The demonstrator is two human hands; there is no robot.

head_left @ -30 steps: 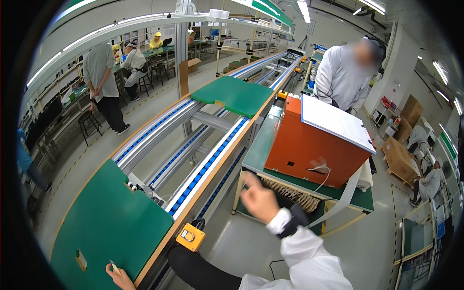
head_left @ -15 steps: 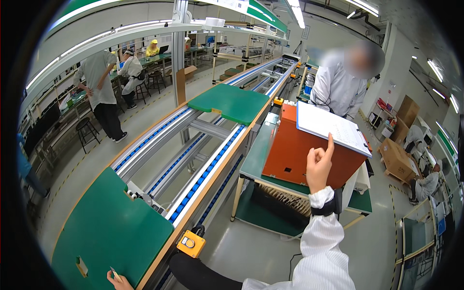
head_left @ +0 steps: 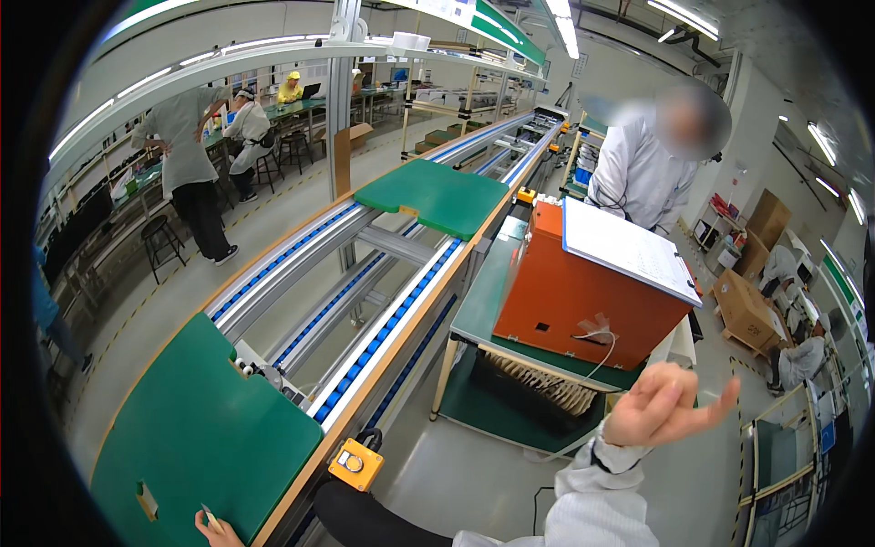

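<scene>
My left hand (head_left: 219, 532) is at the lower left edge, over a green board (head_left: 205, 428) on the conveyor. Its fingers are closed around a thin, pale tool with a pointed tip (head_left: 211, 517), whose exact kind I cannot make out. My right hand (head_left: 665, 407) is raised in front of the green-topped cart, holding nothing. One finger stretches out to the right while the others are bent. Behind it, an orange-red box (head_left: 583, 292) sits on the cart (head_left: 474, 305), with a clipboard of white paper (head_left: 629, 246) on top. A pale cord (head_left: 603, 351) hangs on the box's front.
The conveyor (head_left: 383, 342) with blue rollers runs away from me, carrying a second green board (head_left: 433, 196). A yellow button box (head_left: 355, 463) is fixed at its near side. A person in a white coat (head_left: 638, 164) stands behind the orange-red box. Other people work at benches left and right.
My right hand has dropped away from the clipboard, down and to the right, its finger turning from upward to rightward. The cord on the box has come into view. My left hand stays nearly in place.
</scene>
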